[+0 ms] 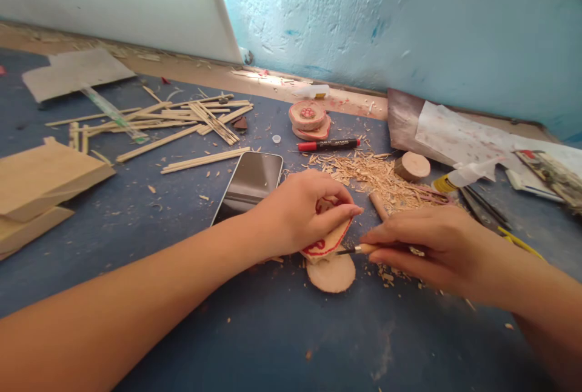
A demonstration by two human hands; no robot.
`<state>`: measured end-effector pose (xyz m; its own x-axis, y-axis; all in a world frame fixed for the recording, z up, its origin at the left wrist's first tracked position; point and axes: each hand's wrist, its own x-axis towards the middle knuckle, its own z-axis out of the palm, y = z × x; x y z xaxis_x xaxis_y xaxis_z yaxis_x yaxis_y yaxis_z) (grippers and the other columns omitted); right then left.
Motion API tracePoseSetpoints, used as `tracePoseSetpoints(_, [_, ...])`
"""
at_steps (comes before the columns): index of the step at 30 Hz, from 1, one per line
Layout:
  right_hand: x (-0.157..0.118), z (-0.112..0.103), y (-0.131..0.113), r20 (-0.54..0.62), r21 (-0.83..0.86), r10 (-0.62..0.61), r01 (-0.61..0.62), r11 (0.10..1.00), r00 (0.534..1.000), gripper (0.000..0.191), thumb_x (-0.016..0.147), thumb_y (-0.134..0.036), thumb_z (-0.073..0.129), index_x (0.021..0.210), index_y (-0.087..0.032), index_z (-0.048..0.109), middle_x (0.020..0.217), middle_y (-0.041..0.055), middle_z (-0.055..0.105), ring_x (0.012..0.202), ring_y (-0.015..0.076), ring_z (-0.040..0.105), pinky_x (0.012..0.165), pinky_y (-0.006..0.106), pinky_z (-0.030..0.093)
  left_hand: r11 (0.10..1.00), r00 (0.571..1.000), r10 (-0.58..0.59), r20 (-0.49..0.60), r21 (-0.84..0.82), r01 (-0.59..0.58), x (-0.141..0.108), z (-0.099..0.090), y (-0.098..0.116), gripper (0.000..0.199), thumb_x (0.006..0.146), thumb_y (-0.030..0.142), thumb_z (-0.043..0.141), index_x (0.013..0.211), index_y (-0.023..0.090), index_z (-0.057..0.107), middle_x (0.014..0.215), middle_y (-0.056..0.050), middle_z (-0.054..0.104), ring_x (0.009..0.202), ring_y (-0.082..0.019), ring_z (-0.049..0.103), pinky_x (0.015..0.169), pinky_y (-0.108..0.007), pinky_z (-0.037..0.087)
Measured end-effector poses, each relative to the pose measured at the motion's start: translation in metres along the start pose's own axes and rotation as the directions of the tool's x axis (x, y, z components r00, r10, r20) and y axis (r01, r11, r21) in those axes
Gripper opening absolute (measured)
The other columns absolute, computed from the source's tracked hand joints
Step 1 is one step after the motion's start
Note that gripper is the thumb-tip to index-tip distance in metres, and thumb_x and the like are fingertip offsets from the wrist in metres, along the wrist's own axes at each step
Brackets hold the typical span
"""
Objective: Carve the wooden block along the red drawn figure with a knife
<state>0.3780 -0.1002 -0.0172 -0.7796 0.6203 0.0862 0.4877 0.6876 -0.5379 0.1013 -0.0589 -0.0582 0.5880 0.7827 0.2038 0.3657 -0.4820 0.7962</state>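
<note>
My left hand (309, 210) is closed over a wood slice with red markings (334, 239), gripping it from above. Beneath that piece lies a plain round wood slice (334, 277), flat on the blue table. In my right hand (422, 246) is a carving tool (366, 249) with a light wooden handle and a thin dark blade; its tip meets the edge of the red-marked slice. Another wooden handle (377, 205) lies just beyond my right fingers. A phone (250, 180) rests to the left, partly behind my left wrist.
Wood shavings (368, 174) are heaped beyond my hands, beside a small wood block (413, 166). A red marker (330, 145) and stacked round slices (309, 116) lie further back. Thin sticks (182, 119) spread at left, near wooden boards (45, 180). A glue bottle (464, 175) is at right.
</note>
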Motion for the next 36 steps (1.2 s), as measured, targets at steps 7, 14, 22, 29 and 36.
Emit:
tracePoseSetpoints(7, [-0.003,-0.007,-0.017,-0.099,0.160,0.158,-0.141,0.977,0.982,0.011,0.112,-0.031,0.076,0.119,-0.027,0.082,0.085,0.0002,0.078,0.061,0.0118,0.067,0.052,0.023,0.049,0.898,0.956,0.293,-0.022,0.349,-0.267,-0.004,-0.008,0.000,0.052,0.126,0.048,0.038,0.108,0.018,0.077,0.106,-0.011,0.070,0.100,-0.025,0.064,0.096,-0.040,0.053])
tracePoseSetpoints(14, [-0.002,-0.024,-0.030,-0.260,0.495,0.313,-0.152,0.856,0.914,0.023,0.098,-0.029,0.096,0.108,-0.028,0.075,0.102,0.0028,0.088,0.081,0.0202,0.090,0.062,0.021,0.068,0.811,0.920,0.388,-0.057,0.495,-0.312,0.000,-0.028,0.006,0.054,0.126,0.056,0.038,0.099,0.019,0.067,0.090,-0.007,0.073,0.082,-0.022,0.063,0.081,-0.036,0.049])
tracePoseSetpoints(22, [0.021,-0.016,-0.052,-0.488,0.550,0.273,0.050,0.833,0.829,0.030,0.114,-0.025,0.073,0.089,-0.026,0.055,0.098,0.0009,0.064,0.079,0.0152,0.069,0.062,0.027,0.063,0.989,0.915,-0.029,0.402,-0.123,0.086,-0.007,-0.065,0.028,0.023,0.090,0.023,0.097,0.094,0.026,0.075,0.090,0.004,0.091,0.075,-0.017,0.085,0.065,-0.023,0.062])
tracePoseSetpoints(29, [0.063,-0.013,-0.080,-0.300,0.865,0.313,0.119,0.487,0.901,0.074,0.117,-0.068,0.056,0.061,-0.022,0.041,0.059,-0.0017,0.033,0.054,0.0146,0.038,0.056,0.034,0.044,0.995,0.921,-0.073,0.384,0.094,0.040,-0.012,-0.067,0.032,0.013,0.089,0.011,0.092,0.090,0.022,0.085,0.078,0.006,0.087,0.059,-0.011,0.072,0.058,-0.018,0.047])
tracePoseSetpoints(36, [0.076,0.029,-0.070,-0.371,0.900,0.306,0.259,0.350,0.877,0.070,0.110,-0.055,0.067,0.055,-0.024,0.037,0.055,-0.0034,0.028,0.051,0.0121,0.024,0.051,0.032,0.026,0.998,0.919,-0.044,0.392,0.050,0.027,-0.009,-0.066,0.028,0.009,0.084,0.018,0.094,0.083,0.022,0.086,0.064,0.011,0.073,0.058,-0.009,0.061,0.060,-0.018,0.044])
